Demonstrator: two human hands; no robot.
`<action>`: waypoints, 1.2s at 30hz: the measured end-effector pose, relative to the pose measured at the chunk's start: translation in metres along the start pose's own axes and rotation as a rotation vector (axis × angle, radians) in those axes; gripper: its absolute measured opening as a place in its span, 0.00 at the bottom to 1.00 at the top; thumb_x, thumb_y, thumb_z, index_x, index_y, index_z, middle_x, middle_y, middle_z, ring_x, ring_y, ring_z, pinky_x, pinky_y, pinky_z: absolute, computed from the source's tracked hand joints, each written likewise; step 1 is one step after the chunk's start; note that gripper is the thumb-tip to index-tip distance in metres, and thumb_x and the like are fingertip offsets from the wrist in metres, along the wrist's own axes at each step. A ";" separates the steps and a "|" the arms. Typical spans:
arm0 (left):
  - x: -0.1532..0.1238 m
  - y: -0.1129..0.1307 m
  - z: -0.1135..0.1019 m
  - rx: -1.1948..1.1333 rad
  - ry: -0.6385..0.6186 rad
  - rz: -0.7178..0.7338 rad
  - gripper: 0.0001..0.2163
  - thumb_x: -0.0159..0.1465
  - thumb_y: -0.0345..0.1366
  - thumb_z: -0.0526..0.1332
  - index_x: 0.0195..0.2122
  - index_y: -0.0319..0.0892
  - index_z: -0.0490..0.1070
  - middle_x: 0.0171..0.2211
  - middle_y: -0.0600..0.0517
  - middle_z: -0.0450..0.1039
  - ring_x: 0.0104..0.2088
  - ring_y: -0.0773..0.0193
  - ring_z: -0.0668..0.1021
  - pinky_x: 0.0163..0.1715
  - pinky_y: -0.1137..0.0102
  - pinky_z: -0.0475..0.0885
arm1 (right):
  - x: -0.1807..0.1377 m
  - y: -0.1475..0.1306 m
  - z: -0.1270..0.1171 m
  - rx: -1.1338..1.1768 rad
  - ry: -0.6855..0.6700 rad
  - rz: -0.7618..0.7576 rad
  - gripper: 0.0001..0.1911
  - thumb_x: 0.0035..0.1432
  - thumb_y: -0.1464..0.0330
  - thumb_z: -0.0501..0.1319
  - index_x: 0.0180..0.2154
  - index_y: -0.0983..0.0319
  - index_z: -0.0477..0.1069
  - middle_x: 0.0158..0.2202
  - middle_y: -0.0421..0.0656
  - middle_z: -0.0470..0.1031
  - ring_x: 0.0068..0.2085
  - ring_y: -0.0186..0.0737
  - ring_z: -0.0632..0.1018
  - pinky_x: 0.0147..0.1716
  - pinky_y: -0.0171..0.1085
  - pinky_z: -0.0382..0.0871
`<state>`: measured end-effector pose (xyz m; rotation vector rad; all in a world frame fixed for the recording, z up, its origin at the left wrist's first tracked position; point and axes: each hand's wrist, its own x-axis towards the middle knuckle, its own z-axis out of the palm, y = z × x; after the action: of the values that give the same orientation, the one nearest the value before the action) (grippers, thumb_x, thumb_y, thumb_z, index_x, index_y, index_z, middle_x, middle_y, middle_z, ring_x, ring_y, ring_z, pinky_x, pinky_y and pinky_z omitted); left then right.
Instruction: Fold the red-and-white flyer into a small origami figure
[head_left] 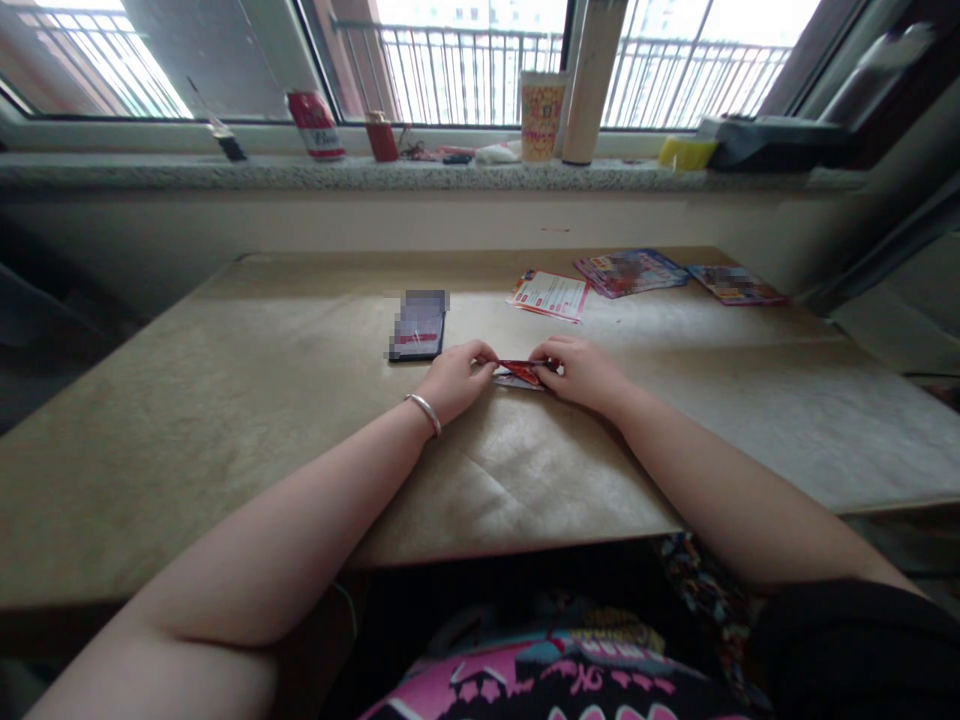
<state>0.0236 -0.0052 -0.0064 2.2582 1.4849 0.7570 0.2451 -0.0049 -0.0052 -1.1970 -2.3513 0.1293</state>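
Between my two hands, low over the tabletop, is a small folded piece of printed paper (519, 373), red on top with a pale, patterned part below. My left hand (459, 378), with a silver bangle at the wrist, pinches its left end between thumb and fingertips. At the other end, my right hand (581, 370) grips the paper the same way. The fingers cover both ends, so the full fold cannot be made out. Just beyond my left hand lies a phone (420, 325) with its screen lit.
Printed sheets (551, 295) lie past my right hand, with a stack of colourful cards (630, 272) and another pile (736, 284) farther right. A beige cover spans the table (225, 400). On the windowsill (262, 175) stand a can (315, 125), a paper cup (542, 115) and a yellow item (686, 153).
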 end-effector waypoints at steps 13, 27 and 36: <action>-0.001 0.001 0.000 0.012 -0.043 0.094 0.07 0.60 0.36 0.58 0.35 0.43 0.74 0.35 0.52 0.77 0.39 0.61 0.77 0.43 0.67 0.71 | 0.000 0.001 0.004 0.101 -0.021 -0.012 0.06 0.55 0.69 0.60 0.35 0.60 0.75 0.34 0.42 0.75 0.31 0.34 0.73 0.33 0.34 0.65; -0.002 0.000 -0.006 0.263 -0.147 0.313 0.11 0.57 0.28 0.55 0.34 0.43 0.77 0.40 0.49 0.75 0.43 0.59 0.75 0.49 0.64 0.69 | 0.001 0.002 -0.001 0.152 -0.147 -0.064 0.07 0.56 0.68 0.61 0.32 0.60 0.78 0.34 0.43 0.75 0.36 0.36 0.75 0.39 0.35 0.67; -0.002 0.002 -0.004 0.236 -0.087 0.287 0.11 0.62 0.33 0.55 0.40 0.38 0.75 0.42 0.45 0.74 0.44 0.58 0.75 0.51 0.63 0.69 | 0.000 0.008 0.005 0.026 -0.115 0.035 0.16 0.55 0.60 0.62 0.44 0.58 0.77 0.41 0.47 0.73 0.43 0.43 0.74 0.46 0.40 0.66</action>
<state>0.0221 -0.0079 -0.0032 2.6852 1.2845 0.5750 0.2490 0.0002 -0.0118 -1.2492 -2.4194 0.2463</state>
